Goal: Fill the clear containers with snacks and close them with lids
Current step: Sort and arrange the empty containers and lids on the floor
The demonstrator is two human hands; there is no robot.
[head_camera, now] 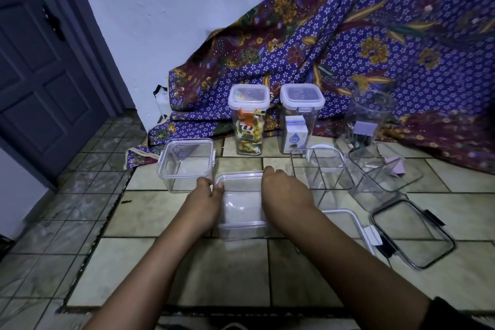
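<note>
Fingers (218, 187) of your left hand (205, 199) curl onto the near-left corner of the clear container (242, 206), thumb and fingertips pinching its rim; the fingers of your right hand (284, 190) drape over its right edge, palm down, closed against the wall. The container stands on the tiled floor (225, 270) directly before you, between both hands, and looks empty, with no lid seated that can be made out. Judged from this, you are positioning an unfilled container, so the next move calls for snacks to go in and then a lid. Both forearms reach forward, converging on it. Just beside it to the left stands a lidded empty container (186, 166); behind, two tall closed jars (249, 118) already hold goods; to the right lie a divided container (321, 171) and loose lids (412, 233).
</note>
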